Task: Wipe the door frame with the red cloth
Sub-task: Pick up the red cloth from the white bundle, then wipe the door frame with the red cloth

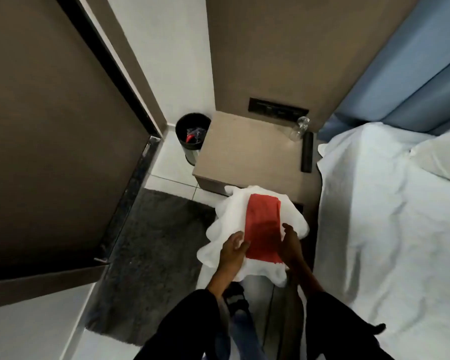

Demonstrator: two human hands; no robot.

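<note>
A: The left hand [233,246] and right hand [291,242] are apart, fingers open, each touching a long edge of the flat folded red cloth [264,231], which lies on a crumpled white towel [218,245]. How should it be picked up?

B: I would pinch only the red layer, leaving the towel. The dark brown door frame [107,61] waits further left.
</note>
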